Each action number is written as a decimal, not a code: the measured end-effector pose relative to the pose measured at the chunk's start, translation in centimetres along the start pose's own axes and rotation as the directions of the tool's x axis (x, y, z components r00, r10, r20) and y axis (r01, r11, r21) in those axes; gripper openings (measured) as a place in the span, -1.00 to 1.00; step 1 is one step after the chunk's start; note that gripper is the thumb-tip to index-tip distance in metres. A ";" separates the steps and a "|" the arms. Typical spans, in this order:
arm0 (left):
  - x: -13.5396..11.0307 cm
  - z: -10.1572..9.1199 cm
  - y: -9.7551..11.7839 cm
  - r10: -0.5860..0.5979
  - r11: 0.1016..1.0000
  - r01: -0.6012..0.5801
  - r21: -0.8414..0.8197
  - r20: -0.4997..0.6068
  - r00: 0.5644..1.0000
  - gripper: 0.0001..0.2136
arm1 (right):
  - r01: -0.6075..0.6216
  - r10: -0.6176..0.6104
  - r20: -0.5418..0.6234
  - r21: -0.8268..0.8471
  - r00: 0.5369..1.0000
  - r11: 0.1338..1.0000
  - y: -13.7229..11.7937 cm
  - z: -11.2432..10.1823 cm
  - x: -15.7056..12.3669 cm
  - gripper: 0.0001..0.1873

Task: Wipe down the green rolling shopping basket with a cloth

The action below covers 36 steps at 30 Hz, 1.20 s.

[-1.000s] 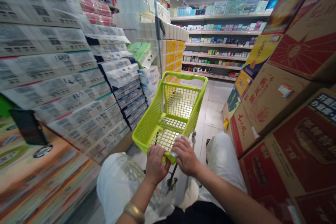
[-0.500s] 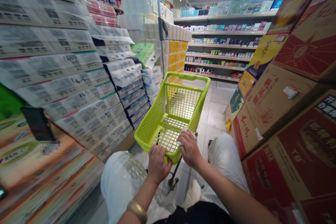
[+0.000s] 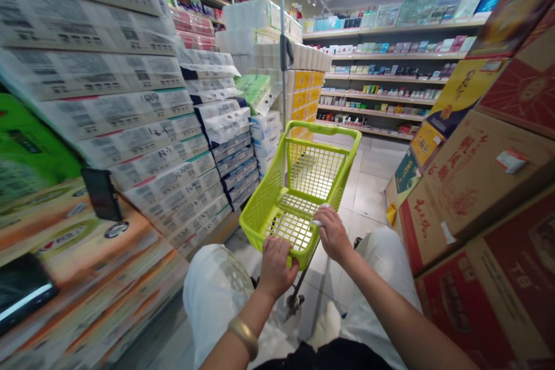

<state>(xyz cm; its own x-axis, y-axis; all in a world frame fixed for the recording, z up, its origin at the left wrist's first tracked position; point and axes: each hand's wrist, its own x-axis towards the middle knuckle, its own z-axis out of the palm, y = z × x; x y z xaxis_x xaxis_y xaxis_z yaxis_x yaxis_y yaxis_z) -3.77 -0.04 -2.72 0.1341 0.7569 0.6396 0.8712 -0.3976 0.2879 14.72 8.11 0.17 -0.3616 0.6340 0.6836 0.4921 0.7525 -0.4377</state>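
Observation:
A lime-green plastic shopping cart basket on a wheeled frame stands in front of my knees, with nothing lying inside it. My left hand is closed over the near rim, its fingers on the inner side. At the right side rim, my right hand is pressed around a white wipe, most of which is hidden by the fingers. Whether it is tissue or cloth, I cannot tell. One caster wheel shows below the basket.
Stacked wrapped paper packs line the left. A black phone-like device stands on orange packs, and another dark screen lies nearer. Red and brown cartons rise on the right. Stocked shelves stand beyond the tiled floor.
The whole view has shifted, so the cart and packs appear farther right. My right hand with the wipe has slid slightly forward along the side rim. My left hand keeps its hold.

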 end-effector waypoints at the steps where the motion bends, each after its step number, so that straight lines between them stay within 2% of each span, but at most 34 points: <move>1: 0.0 0.1 0.0 -0.004 1.000 0.004 -0.001 -0.001 1.000 -0.89 | -0.008 0.008 -0.019 0.009 1.000 1.000 -1.0 0.6 -0.8 -0.72; 4: -0.2 0.0 -0.2 0.006 1.000 -0.006 -0.004 -0.002 1.000 -0.93 | 0.041 -0.042 0.035 0.036 0.999 0.999 -3.7 1.7 -3.2 -0.70; 6: -0.3 -0.2 -0.4 0.021 1.000 -0.021 -0.005 -0.005 1.000 -0.95 | 0.105 -0.110 0.104 0.046 0.989 0.993 -4.5 1.7 -3.7 -0.67; 9: -0.4 -0.4 -0.6 0.022 1.000 -0.022 -0.001 -0.004 1.000 -0.95 | 0.227 -0.234 0.216 0.056 0.948 0.972 -3.3 0.5 -2.5 -0.65; 11: -0.3 -0.5 -0.6 0.013 1.000 -0.013 -0.004 0.002 1.000 -0.92 | 0.247 -0.249 0.239 0.040 0.939 0.968 -1.4 -0.6 -0.9 -0.66; 14: -0.3 -0.4 -0.5 0.001 1.000 -0.001 -0.019 0.001 1.000 -0.89 | 0.152 -0.151 0.184 0.011 0.971 0.988 1.1 -1.5 1.2 -0.70; 16: -0.3 -0.3 -0.4 -0.010 1.000 0.009 -0.025 -0.005 1.000 -0.89 | 0.076 -0.076 0.122 0.007 0.990 0.997 1.6 -1.3 1.5 -0.72; 20: -0.3 -0.2 -0.3 -0.011 1.000 0.010 -0.016 -0.019 1.000 -0.88 | -0.003 0.003 -0.005 0.017 1.000 1.000 -0.6 0.5 -0.4 -0.74; 23: -0.4 -0.2 -0.5 0.011 1.000 -0.011 -0.002 -0.033 0.999 -0.88 | 0.019 -0.020 0.012 0.033 1.000 0.999 -2.7 1.4 -2.3 -0.73; 25: -0.5 -0.3 -0.7 0.021 1.000 -0.021 0.006 -0.042 0.999 -0.88 | 0.070 -0.071 0.063 0.029 0.995 0.997 -3.2 1.2 -2.6 -0.71; 29: -0.6 -0.3 -0.9 0.033 0.999 -0.032 0.005 -0.032 0.999 -0.88 | 0.202 -0.198 0.193 -0.001 0.961 0.979 -1.1 -0.7 -0.6 -0.68; 33: -0.6 -0.1 -0.7 0.013 1.000 -0.014 -0.011 -0.020 1.000 -0.88 | 0.095 -0.089 0.128 -0.044 0.988 0.995 1.6 -1.7 1.7 -0.72; 36: -0.5 0.0 -0.6 -0.001 1.000 0.001 -0.019 -0.023 1.000 -0.87 | 0.024 -0.023 0.038 -0.025 0.999 0.999 0.8 -0.8 1.2 -0.73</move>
<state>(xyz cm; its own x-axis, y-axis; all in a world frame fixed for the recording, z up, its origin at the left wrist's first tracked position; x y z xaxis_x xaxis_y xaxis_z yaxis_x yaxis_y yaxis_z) -4.34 -0.15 -3.25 0.1222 0.7450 0.6558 0.8621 -0.4071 0.3019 15.33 9.34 1.16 -0.4024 0.6226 0.6712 0.5031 0.7629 -0.4061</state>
